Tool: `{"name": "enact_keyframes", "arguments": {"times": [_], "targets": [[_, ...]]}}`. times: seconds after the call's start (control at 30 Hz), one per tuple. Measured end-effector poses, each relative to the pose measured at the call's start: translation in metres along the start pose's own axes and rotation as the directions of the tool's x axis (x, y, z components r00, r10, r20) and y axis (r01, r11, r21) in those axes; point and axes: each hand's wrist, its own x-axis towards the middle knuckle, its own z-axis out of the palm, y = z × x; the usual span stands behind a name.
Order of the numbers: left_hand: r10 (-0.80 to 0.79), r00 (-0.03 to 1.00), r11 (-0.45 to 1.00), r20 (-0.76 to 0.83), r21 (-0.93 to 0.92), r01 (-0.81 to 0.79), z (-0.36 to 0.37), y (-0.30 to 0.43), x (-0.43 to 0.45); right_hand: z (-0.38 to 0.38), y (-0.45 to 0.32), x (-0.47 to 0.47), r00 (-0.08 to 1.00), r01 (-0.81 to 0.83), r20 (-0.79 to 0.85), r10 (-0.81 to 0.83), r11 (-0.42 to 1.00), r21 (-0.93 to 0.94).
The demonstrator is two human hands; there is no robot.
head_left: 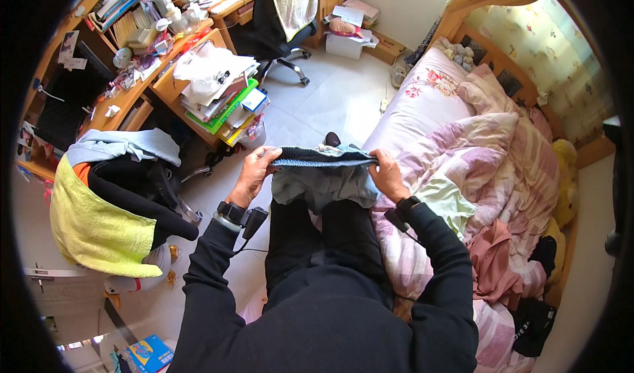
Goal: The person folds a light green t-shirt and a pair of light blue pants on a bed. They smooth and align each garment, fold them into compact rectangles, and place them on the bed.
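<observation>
A blue-grey garment (317, 182) is stretched sideways between my hands, its ribbed, waistband-like edge uppermost. My left hand (251, 174) pinches one end of that edge between thumb and fingers. At the opposite end, my right hand (390, 174) grips it in the same way. The cloth below the band hangs in loose folds in front of my black trousers (294, 239). Part of the garment's far side shows beyond the band, beside a small dark rounded thing I cannot identify. Each wrist wears a black strap with a small device.
To the right stands a bed with a rumpled pink quilt (446, 145), a pale green cloth (443, 199) and a reddish-brown garment (495, 259). A chair draped with a yellow towel (99, 219) is at left. Stacked books and papers (223, 95) lie beyond, near a black office chair (262, 24).
</observation>
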Motion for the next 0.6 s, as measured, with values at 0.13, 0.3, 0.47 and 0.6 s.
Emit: {"name": "enact_keyframes", "arguments": {"times": [0.13, 0.3, 0.47, 0.6], "targets": [[-0.013, 0.997, 0.999, 0.080, -0.049, 0.017, -0.004, 0.011, 0.001, -0.012, 0.004, 0.026, 0.938, -0.297, 0.248, 0.241, 0.928, 0.223], [0.168, 0.986, 0.973, -0.019, -0.159, -0.169, -0.033, 0.013, 0.007, -0.026, -0.033, 0.041, 0.859, -0.485, 0.405, 0.312, 0.748, 0.453], [0.244, 0.918, 0.951, -0.313, -0.105, -0.289, -0.062, -0.014, 0.032, -0.029, -0.116, 0.034, 0.786, -0.144, 0.598, -0.157, 0.894, 0.425], [0.145, 0.977, 0.989, -0.153, -0.008, -0.148, -0.042, -0.017, 0.029, -0.026, -0.166, 0.026, 0.515, 0.265, 0.600, -0.612, 0.780, 0.568]]}}
